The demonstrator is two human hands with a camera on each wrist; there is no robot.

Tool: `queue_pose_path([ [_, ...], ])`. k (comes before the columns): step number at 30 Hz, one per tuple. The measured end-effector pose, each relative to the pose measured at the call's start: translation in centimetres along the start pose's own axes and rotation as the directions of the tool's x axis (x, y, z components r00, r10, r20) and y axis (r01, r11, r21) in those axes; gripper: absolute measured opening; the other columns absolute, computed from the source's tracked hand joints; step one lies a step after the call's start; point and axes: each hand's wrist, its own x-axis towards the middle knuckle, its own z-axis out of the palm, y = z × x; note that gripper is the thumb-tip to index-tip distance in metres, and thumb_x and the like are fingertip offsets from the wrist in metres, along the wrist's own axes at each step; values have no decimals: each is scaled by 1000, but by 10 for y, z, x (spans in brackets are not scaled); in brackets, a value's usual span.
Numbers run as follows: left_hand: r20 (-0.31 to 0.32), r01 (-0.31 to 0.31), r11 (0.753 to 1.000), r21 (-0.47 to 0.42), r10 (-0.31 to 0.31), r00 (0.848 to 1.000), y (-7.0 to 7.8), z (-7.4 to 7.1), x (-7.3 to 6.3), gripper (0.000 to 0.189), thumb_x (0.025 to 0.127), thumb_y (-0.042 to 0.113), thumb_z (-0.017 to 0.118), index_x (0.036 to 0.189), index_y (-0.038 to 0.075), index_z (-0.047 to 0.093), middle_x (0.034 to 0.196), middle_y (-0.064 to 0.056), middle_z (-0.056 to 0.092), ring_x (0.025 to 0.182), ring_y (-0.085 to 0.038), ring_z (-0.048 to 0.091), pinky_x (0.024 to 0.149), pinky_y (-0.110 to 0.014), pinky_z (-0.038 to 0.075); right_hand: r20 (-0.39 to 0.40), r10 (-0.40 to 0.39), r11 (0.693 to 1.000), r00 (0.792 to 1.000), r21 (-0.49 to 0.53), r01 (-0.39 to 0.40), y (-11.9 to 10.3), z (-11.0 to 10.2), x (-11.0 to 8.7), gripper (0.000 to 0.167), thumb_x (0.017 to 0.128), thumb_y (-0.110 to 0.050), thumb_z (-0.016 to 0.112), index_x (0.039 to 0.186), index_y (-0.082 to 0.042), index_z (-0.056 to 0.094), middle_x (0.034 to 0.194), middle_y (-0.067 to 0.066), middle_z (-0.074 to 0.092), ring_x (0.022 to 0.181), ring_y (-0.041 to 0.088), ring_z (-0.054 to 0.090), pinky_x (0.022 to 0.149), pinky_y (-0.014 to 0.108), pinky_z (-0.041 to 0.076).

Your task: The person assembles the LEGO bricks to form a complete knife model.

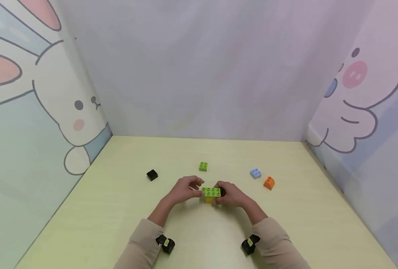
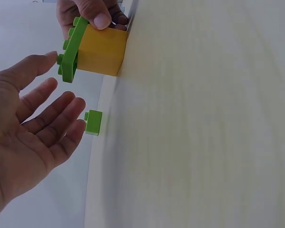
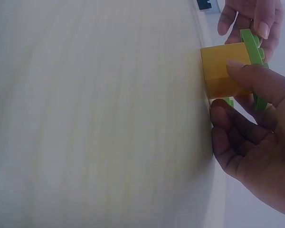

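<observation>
A flat green building plate (image 1: 211,192) with two rows of studs sits on top of a yellow block (image 2: 102,51), in front of me at the middle of the table. My right hand (image 1: 233,195) grips the yellow block from the right, its thumb (image 3: 259,78) pressed on the near face. On the other side my left hand (image 1: 184,190) has its fingers (image 2: 52,123) loosely spread and holds nothing. The left thumb tip is right at the studs on the plate's left end. A dark patch shows between the right hand and the plate in the head view.
Beyond the hands lies a small green brick (image 1: 203,166). A black brick (image 1: 152,175) is off to the left, while a light blue brick (image 1: 255,173) and an orange curved brick (image 1: 269,183) lie at the right. Printed fabric walls (image 1: 205,74) border the pale table (image 1: 84,224).
</observation>
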Motion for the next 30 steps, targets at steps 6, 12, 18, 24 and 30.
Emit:
queue_pose_path([
  [6,-57,21,1000,3,-21,998,-3,-8,6,38,83,21,72,113,0,62,106,-16,62,90,-20,60,74,-31,50,-5,5,1000,1000,2,-5,-3,-1,-1,29,77,-17,76,98,-10,57,89,-2,56,79,16,49,70,34,42],
  [12,-84,47,999,2,-47,995,-6,-13,11,38,83,22,71,114,1,61,108,-15,61,91,-19,59,73,-31,50,-10,-3,1000,1000,17,3,-4,-2,-5,36,78,-19,76,107,-8,57,92,-1,56,81,17,50,71,34,43],
  [18,-120,72,997,14,-69,990,-8,-16,20,37,84,21,71,114,2,62,109,-15,61,92,-19,59,74,-34,49,-68,-46,994,997,93,52,-6,-3,-12,48,81,-16,73,122,-2,53,93,4,57,81,17,53,72,33,47],
  [24,-146,105,994,1,-104,984,-12,-16,29,39,84,21,71,116,1,61,110,-15,61,94,-20,59,76,-35,49,-119,-71,990,990,113,84,-6,-3,-12,34,83,-12,71,114,-3,60,97,4,59,81,18,53,70,33,47],
  [30,-175,131,991,-29,-134,975,-23,-12,38,39,83,20,71,116,1,61,110,-12,62,95,-21,59,77,-36,49,-108,-61,993,992,93,72,-7,-1,-11,29,83,-16,71,109,-5,63,91,-1,59,78,16,51,68,28,45],
])
